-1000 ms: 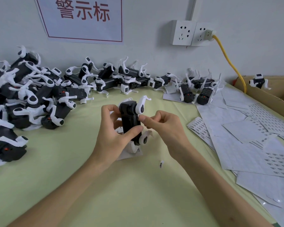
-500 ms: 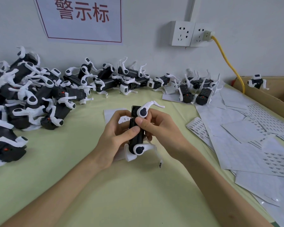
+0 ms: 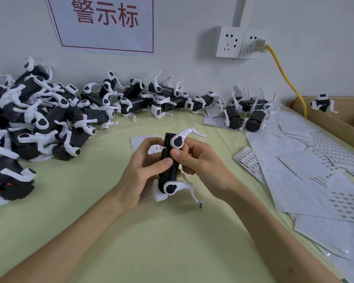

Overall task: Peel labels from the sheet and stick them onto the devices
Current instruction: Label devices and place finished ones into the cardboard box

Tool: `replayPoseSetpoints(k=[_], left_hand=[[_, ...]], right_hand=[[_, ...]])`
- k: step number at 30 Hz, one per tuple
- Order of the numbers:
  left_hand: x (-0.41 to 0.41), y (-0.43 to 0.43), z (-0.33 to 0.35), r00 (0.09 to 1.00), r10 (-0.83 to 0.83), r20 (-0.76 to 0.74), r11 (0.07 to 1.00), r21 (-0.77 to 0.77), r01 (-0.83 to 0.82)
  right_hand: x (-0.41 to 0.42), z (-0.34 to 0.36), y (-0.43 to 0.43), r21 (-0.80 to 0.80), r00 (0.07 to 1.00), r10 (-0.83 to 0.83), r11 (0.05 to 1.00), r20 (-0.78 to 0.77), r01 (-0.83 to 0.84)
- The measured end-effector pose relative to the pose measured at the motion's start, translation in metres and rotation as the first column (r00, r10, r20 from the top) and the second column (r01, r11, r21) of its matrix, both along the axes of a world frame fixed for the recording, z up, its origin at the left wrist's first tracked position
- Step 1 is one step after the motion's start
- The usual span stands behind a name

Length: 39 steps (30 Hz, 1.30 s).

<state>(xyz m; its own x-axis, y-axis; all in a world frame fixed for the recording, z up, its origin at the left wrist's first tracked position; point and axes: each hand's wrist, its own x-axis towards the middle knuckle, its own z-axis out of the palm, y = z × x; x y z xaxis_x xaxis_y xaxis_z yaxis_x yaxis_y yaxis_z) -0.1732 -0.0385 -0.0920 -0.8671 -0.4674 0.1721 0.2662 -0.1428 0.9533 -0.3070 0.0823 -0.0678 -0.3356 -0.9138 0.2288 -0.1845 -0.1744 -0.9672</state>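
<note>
My left grip [image 3: 140,172] is curling round the black body of the device [image 3: 169,166], holding it upright over the counter [image 3: 172,242]. My right grip [image 3: 200,160] is pinching it below the top white arm [image 3: 184,135]. It is looking light and hard, but its thin arms could snap, so the body is the safe place. My fingers [image 3: 164,162] are hiding any label.

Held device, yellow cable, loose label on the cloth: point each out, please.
Held device [image 3: 171,174]: head view, lower part of its black body.
Yellow cable [image 3: 286,78]: head view, middle of its sloping run.
Loose label [image 3: 200,206]: head view, centre of the small strip.
</note>
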Motion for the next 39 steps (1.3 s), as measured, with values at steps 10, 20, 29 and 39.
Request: replayPoseSetpoints(k=[10, 20, 29, 39], left_hand=[[0.0013, 0.0021, 0.0020, 1.000, -0.017, 0.026, 0.999, 0.048, 0.016], [-0.0003, 0.0018, 0.0037, 1.000, 0.011, 0.018, 0.995, 0.102, -0.013], [-0.0021, 0.0051, 0.0034, 1.000, 0.017, 0.015, 0.998, 0.064, -0.018], [-0.0007, 0.0043, 0.0054, 0.999, 0.022, 0.028, 0.993, 0.112, -0.025]], right_hand=[[-0.0014, 0.0000, -0.0008, -0.008, 0.997, 0.024, 1.000, 0.069, -0.023], [0.0012, 0.0008, 0.0009, -0.031, 1.000, -0.002, 1.000, 0.011, 0.002], [0.0038, -0.0027, -0.0039, -0.021, 0.992, -0.099, 0.995, 0.077, 0.101], [0.0007, -0.0012, -0.0033, 0.021, 0.992, -0.027, 0.999, 0.127, 0.025]])
